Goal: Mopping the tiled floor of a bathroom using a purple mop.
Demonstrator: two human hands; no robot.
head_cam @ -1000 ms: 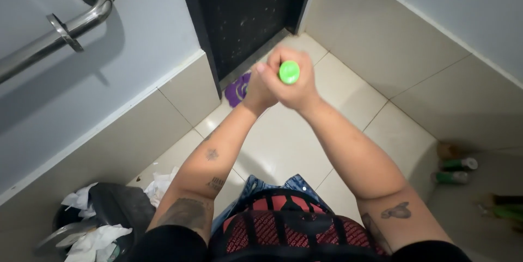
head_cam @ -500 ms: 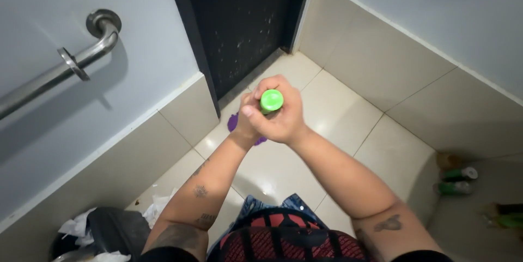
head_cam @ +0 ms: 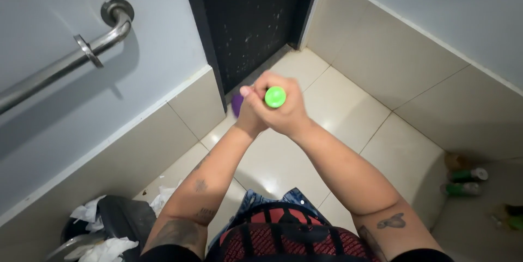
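Both hands, left point(head_cam: 251, 116) & right point(head_cam: 287, 113), clamped round green-capped tube point(head_cam: 275, 97); bin point(head_cam: 117, 224) w/ crumpled paper point(head_cam: 103, 250) inside, bottom left.

green cap point(head_cam: 275, 97): smooth glossy plastic | grab bar point(head_cam: 65, 63): polished metal | floor tiles point(head_cam: 348, 106): glossy glazed ceramic | door point(head_cam: 250, 16): matt black, speckled | bin liner point(head_cam: 128, 218): black plastic film | tissues point(head_cam: 106, 248): crumpled white paper

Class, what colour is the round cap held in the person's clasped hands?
Bright green cap, clearest in the head view.
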